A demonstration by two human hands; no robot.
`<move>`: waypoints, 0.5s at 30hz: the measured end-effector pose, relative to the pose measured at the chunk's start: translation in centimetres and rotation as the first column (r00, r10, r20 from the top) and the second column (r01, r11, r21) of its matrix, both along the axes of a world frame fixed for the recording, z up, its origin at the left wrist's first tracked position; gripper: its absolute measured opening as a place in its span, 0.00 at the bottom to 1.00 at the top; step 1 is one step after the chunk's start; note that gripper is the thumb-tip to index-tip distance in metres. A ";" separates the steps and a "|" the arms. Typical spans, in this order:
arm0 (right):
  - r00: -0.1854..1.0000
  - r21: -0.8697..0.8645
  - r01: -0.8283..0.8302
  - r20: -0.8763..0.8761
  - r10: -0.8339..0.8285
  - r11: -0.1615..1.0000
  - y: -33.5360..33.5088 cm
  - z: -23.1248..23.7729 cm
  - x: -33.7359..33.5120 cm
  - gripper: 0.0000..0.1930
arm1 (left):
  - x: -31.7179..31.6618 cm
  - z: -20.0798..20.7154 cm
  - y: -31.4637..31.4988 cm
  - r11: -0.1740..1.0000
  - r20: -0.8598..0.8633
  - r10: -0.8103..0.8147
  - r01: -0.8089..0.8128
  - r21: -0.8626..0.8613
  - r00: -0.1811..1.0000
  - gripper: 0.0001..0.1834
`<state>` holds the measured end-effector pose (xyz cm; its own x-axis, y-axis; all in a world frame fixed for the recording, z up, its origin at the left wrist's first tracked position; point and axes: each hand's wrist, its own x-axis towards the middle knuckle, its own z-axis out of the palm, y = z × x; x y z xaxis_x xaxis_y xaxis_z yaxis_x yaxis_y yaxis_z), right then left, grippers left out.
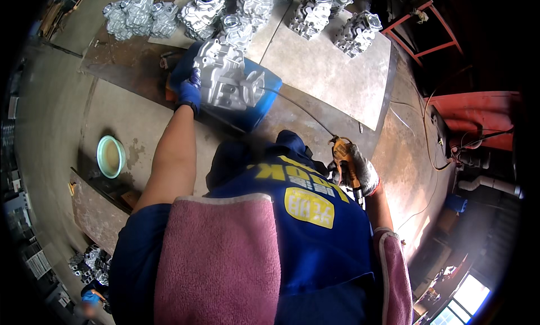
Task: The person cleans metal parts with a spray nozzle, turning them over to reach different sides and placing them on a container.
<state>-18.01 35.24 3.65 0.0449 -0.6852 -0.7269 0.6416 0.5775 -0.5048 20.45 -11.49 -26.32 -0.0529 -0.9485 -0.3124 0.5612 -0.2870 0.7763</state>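
Observation:
A silver-grey cast metal housing (223, 80) rests on a blue block-like support (266, 102) in front of me. On its left side, my left hand (190, 91) in a blue glove grips the edge. My right hand (363, 170), in a whitish-grey glove with dark patches, is closed around an orange-yellow air blow gun (341, 152). From the gun a long thin dark tube (304, 109) runs left to the flanged round opening of the housing. Whether the tube's tip enters that opening cannot be made out.
Several similar castings (202, 12) stand on flat sheets (349, 83) beyond the support. A pale green basin (111, 157) sits at the left. Red metal equipment (472, 117) and a hose (430, 133) are at the right. Another person (91, 297) is at the far lower left.

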 end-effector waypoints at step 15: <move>0.994 -0.040 -0.009 -0.112 0.004 0.999 -1.6 -0.3 1.5 0.29 | -3.0 1.8 1.7 0.994 -0.124 0.068 -0.057 0.091 0.990 0.25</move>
<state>-16.47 33.66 3.37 -0.0307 -0.7144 -0.6991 0.5761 0.5589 -0.5965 17.49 -9.75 -24.56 -0.0387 -0.9206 -0.3887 0.6724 -0.3117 0.6713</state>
